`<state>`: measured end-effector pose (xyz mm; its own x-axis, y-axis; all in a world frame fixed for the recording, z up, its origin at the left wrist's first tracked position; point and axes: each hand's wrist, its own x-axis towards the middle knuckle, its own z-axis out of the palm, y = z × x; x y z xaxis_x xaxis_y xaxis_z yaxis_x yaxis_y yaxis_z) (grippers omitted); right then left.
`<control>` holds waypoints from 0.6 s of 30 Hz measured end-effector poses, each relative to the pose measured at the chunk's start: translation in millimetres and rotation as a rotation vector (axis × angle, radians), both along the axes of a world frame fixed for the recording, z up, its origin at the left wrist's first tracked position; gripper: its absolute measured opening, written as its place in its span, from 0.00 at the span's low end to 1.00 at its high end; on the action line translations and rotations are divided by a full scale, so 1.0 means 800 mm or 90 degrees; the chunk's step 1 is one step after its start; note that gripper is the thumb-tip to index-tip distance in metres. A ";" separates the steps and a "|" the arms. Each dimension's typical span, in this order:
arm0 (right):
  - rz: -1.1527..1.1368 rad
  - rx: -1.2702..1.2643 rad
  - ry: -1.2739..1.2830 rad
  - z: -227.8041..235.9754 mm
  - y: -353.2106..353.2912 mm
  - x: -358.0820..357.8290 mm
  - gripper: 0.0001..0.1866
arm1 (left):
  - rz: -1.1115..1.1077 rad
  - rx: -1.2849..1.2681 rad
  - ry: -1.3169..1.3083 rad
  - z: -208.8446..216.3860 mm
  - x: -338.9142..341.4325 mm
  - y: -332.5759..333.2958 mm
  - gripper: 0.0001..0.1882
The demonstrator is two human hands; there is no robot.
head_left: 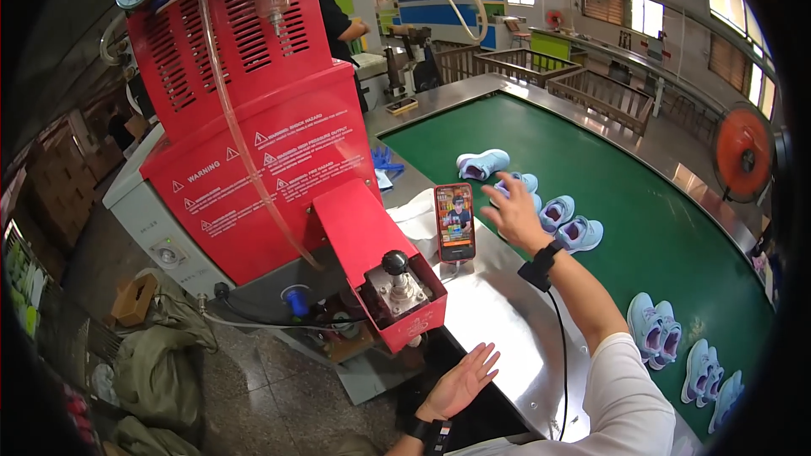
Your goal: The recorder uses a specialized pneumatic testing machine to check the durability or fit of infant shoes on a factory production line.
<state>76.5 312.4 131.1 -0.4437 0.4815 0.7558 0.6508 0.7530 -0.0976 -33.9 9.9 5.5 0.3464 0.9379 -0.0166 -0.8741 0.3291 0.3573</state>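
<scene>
My right hand [517, 216] reaches out over the near edge of the green conveyor belt [473, 128], fingers spread. Just beyond it are light blue sneakers [527, 181], partly hidden by the fingers; whether I touch one I cannot tell. Another light blue sneaker [483, 164] lies to the left, and a pair [568, 223] sits to the right. Low in the view, my left hand [460, 385] is held palm up with nothing in it, beside the metal tabletop [498, 321]. A phone [456, 221] stands upright on a holder between the hands and the red machine [262, 143].
The red machine's arm [372, 245], with a black knob [394, 263], juts out left of my hands. More sneakers [655, 331] stand farther right on the belt. A cable [564, 355] hangs from my right wrist. An orange fan [743, 154] and a person [334, 21] are beyond.
</scene>
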 end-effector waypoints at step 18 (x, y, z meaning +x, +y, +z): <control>-0.328 -0.385 -0.119 -0.103 0.009 0.200 0.26 | 0.009 -0.028 0.045 0.012 0.023 -0.021 0.32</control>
<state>236.6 319.7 48.4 -0.1487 0.9605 0.2351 0.9469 0.2068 -0.2463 -15.8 -6.7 15.0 0.3293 0.9406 -0.0827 -0.8517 0.3337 0.4041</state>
